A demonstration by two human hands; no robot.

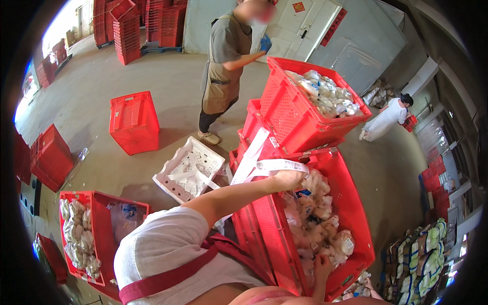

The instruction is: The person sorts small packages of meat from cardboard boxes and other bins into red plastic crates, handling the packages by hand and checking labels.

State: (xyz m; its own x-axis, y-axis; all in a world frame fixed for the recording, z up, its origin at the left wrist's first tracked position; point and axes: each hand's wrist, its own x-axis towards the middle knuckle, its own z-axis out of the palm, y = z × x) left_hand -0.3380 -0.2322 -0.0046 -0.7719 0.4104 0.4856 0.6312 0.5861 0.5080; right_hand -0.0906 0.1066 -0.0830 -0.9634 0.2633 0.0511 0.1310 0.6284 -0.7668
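My left hand (290, 180) reaches over a red plastic crate (352, 213) and holds the end of a long strip of white printed labels (249, 160). The strip loops back over the crates' rims towards the white crate on the floor. My right hand (323, 264) is low inside the same red crate, its fingers curled against the clear plastic bags of pale food (318, 225). Whether those fingers grip a bag cannot be made out. Some bags carry small white labels.
Beyond stands another red crate (310, 126) full of bags, stacked high. A white crate (188, 167) holds more label strips. A co-worker in an apron (225, 76) stands opposite. Red crates with bags (78, 236) stand at left, a lone red crate (133, 122) on the floor.
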